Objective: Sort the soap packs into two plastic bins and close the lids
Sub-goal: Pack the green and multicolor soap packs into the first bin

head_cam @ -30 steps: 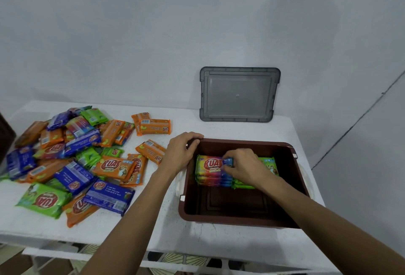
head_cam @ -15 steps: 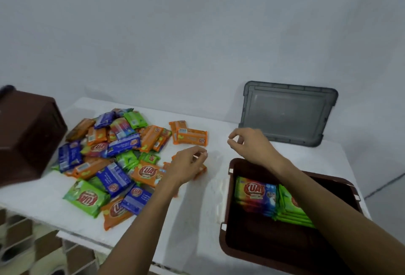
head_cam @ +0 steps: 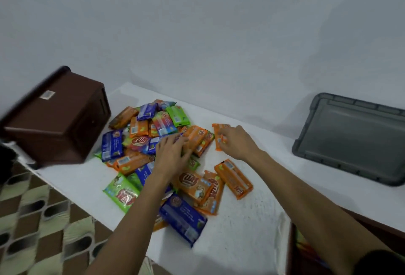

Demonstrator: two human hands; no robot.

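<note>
**Both hands at the soap heap**

A white, rough-surfaced table [head_cam: 241,220] stands against a pale bluish wall [head_cam: 197,33]. A patterned tiled floor [head_cam: 43,220] shows past the table's edge at seven o'clock.

In the middle of the table lies a loose heap of soap packs [head_cam: 140,143]. They are flat, glossy, rectangular wrappers in orange, blue, green and a rainbow stripe, and many carry a red oval logo. They overlap at all angles, some logo up and some showing the printed back. Several orange packs and one blue one lie at the heap's five and six o'clock fringe.

At nine o'clock of the heap a dark brown plastic bin [head_cam: 54,117] sits tilted at the table's end, with a pale sticker on its upturned face. At three o'clock a grey translucent plastic lid [head_cam: 350,139] leans against the wall, well apart from the packs. At five o'clock only the rim of a second brown bin [head_cam: 289,250] shows, with a glimpse of coloured wrappers inside. The right forearm hides most of it.

The left hand [head_cam: 173,154] lies on the centre of the heap, its fingers straight and spread over blue and orange packs. The right hand [head_cam: 238,143] is at the heap's two o'clock edge, its fingertips curled onto a single orange pack [head_cam: 219,129] just beside the heap. Blur hides whether it pinches that pack or only touches it.
</note>
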